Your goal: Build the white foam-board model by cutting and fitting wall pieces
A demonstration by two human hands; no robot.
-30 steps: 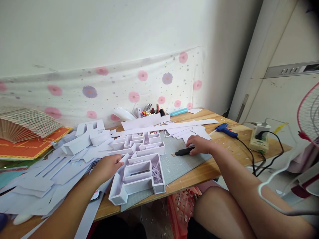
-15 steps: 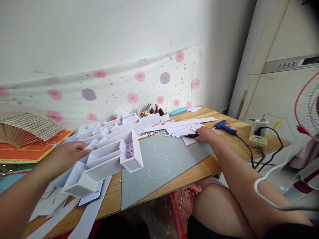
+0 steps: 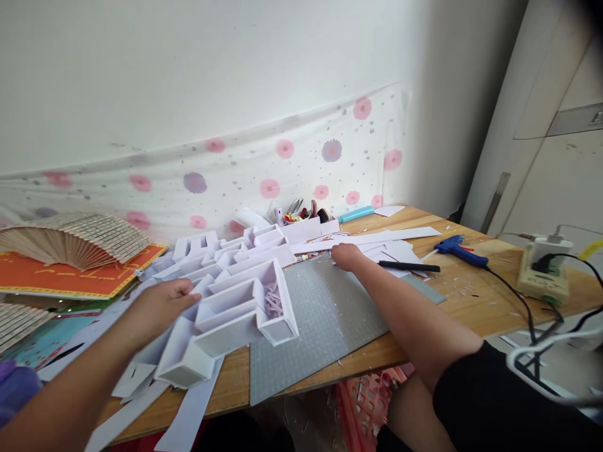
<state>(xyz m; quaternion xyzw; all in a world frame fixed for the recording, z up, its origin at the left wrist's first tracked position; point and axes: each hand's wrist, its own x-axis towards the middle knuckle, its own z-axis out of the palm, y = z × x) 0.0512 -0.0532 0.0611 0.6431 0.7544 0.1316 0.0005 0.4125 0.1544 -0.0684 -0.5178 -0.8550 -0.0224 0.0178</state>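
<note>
My left hand point(image 3: 172, 301) is closed with thumb and fingers at a wall of the white board model point(image 3: 226, 342), a row of open box-like compartments. One compartment holds a pile of thin paper scraps point(image 3: 272, 300). My right hand point(image 3: 346, 256) is at the far edge of the grey cutting mat point(image 3: 313, 314), its fingers curled down; what lies under them is hidden. Just left of it is a slim white pen-like tool point(image 3: 306, 258). Right of my forearm, a black-handled pen-like tool point(image 3: 409, 266) lies on white paper pieces point(image 3: 398, 251).
A blue glue gun point(image 3: 461, 250) with a cord lies at the right, near a power strip point(image 3: 543, 273). Behind are a box of small tools point(image 3: 304, 227) and a light-blue tube point(image 3: 357, 214). A folding fan point(image 3: 85, 242) rests on an orange sheet point(image 3: 101, 273) at the left.
My right hand has let go of the black-handled tool and moved left to the mat's far edge. The left hand keeps its place on the model. The view has shifted left.
</note>
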